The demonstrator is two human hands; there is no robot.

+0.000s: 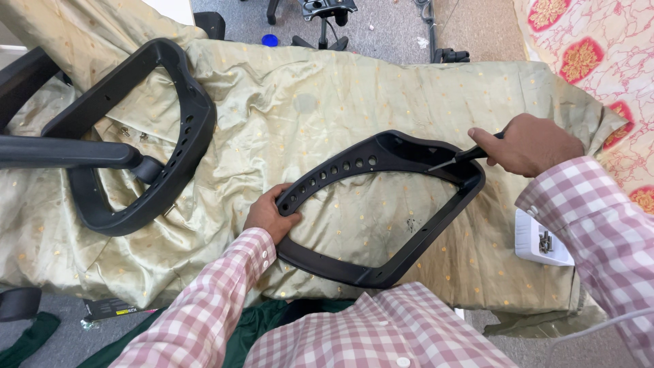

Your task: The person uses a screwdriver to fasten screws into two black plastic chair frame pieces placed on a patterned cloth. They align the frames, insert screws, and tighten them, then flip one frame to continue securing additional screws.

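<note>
A black plastic chair-arm frame (402,259), a closed loop with a row of holes, lies flat on a table draped in pale green-gold cloth (306,102). My left hand (269,215) grips its left end near the holes. My right hand (528,144) holds a screwdriver (453,160) with a dark handle, and the metal tip touches the inner top right part of the frame. Both sleeves are pink and white check.
A second black arm frame (184,136) with a padded armrest bar (61,151) lies at the left. A small white tray (535,242) with metal screws sits at the right edge. An office chair base (323,27) stands on the grey floor beyond. Patterned red cloth (599,48) hangs at top right.
</note>
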